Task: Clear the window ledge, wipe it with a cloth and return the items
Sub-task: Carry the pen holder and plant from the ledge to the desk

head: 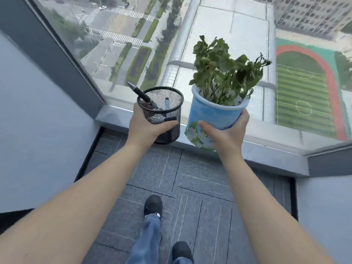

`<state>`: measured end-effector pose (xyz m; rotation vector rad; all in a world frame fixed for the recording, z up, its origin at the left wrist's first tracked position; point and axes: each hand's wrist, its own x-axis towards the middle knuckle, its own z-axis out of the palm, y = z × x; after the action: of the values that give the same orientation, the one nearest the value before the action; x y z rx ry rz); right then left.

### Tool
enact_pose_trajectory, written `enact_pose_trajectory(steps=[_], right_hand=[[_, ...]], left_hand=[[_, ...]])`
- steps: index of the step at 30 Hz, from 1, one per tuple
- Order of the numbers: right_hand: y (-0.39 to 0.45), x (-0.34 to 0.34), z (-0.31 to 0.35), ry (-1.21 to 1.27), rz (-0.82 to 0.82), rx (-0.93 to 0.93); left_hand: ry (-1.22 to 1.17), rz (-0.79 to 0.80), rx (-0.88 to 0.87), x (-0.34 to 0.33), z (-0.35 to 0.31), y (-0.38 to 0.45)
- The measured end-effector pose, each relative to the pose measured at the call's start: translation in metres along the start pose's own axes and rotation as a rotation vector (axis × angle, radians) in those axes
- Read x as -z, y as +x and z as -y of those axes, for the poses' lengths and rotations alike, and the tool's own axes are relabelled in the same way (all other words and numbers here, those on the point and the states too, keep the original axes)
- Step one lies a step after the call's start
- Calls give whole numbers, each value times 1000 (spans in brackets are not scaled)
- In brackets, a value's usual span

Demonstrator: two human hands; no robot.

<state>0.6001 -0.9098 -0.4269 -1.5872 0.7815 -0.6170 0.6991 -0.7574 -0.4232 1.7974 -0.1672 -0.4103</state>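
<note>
My left hand (145, 126) grips a black mesh pen holder (162, 113) with a couple of pens (142, 95) sticking out of it. My right hand (227, 132) holds a light blue plant pot (211, 113) with white flowers printed low on its side and wilted green leaves (224, 73) above. Both are held over the front edge of the grey window ledge (118, 115), the pot tilted a little to the right. Whether they touch the ledge I cannot tell. No cloth is in view.
The ledge runs from a grey wall (38, 115) on the left to a grey block (329, 164) on the right, under a large window pane (209, 25). Below is dark carpet-tile floor (190, 178) with my shoes (153, 205).
</note>
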Motion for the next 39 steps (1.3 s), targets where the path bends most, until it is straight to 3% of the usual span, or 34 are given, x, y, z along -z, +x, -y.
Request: enact_pose_trajectory(steps=[9, 17, 28, 39], right_hand=[[-105, -3, 103, 44, 300, 145], [-238, -60, 166, 103, 647, 205], [-470, -153, 218, 147, 1096, 291], [-688, -204, 263, 188, 1628, 426]], left_hand=[[-16, -322, -90, 96, -60, -153], [-59, -697, -59, 215, -75, -301], [-26, -1172, 5, 367, -55, -531], [-50, -1720, 114, 434, -27, -735]])
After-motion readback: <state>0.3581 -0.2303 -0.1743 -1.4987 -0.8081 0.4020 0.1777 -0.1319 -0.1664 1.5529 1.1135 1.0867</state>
